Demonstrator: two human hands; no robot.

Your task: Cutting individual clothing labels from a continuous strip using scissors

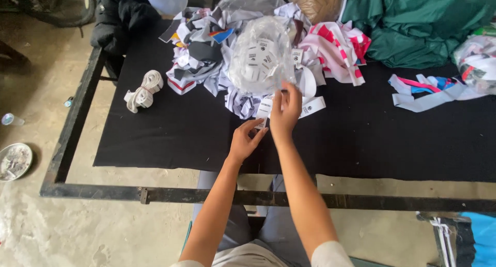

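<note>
Nearest the camera are the person's two forearms, cut off at the bottom edge by pale sleeves, reaching up over a dark metal frame (155, 195) toward a black cloth (165, 132) spread as a work surface. At the far end of the cloth lies a big heap of fabric scraps (206, 55) in white, grey, pink and red, its top partly hidden under a clear plastic bag (261, 55) stuffed with small white labels. Green cloth (418, 24) is bunched at the upper right, running out of view. The right hand (285, 112) is raised just below the bag, fingers loosely curled, pinching the top of a white label strip (264, 109); the left hand (247, 138) sits just beneath it, thumb and fingers closed on the strip's lower end. How many labels hang there is hard to make out. A rolled white band (143, 90) lies apart on the left, and a small round dish (14, 161) rests on the floor.
</note>
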